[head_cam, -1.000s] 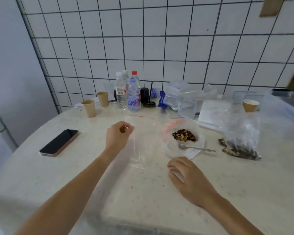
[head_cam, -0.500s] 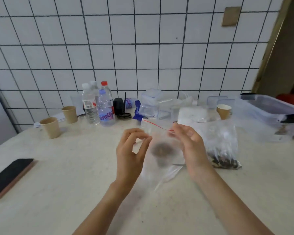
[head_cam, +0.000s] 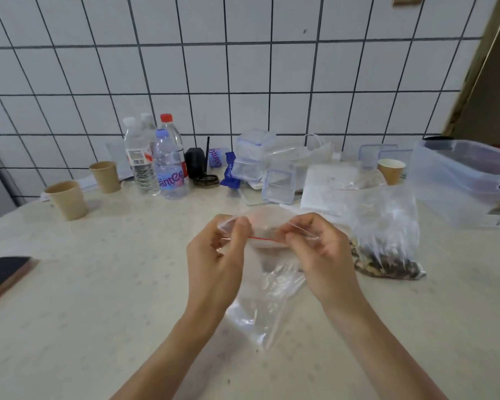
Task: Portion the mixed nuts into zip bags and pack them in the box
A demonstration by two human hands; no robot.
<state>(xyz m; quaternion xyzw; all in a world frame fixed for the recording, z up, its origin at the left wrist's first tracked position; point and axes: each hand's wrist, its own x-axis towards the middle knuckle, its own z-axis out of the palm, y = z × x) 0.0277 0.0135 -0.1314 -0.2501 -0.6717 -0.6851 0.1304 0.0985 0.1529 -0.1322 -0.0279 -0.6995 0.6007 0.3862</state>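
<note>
An empty clear zip bag with a red seal line hangs above the table's middle. My left hand pinches its top left edge and my right hand pinches its top right edge, with the mouth stretched between them. A large clear bag of mixed nuts lies on the table just right of my right hand. A big clear plastic box stands at the far right. The bowl of nuts and the spoon are hidden behind the held bag and my hands.
Water bottles, two paper cups, small clear containers and a stack of flat bags line the tiled wall. Another paper cup stands near the box. A phone lies at the left edge.
Both hands lifted the zip bag off the table and now grip its mouth at both ends. My view swung right and closer to the wall.
</note>
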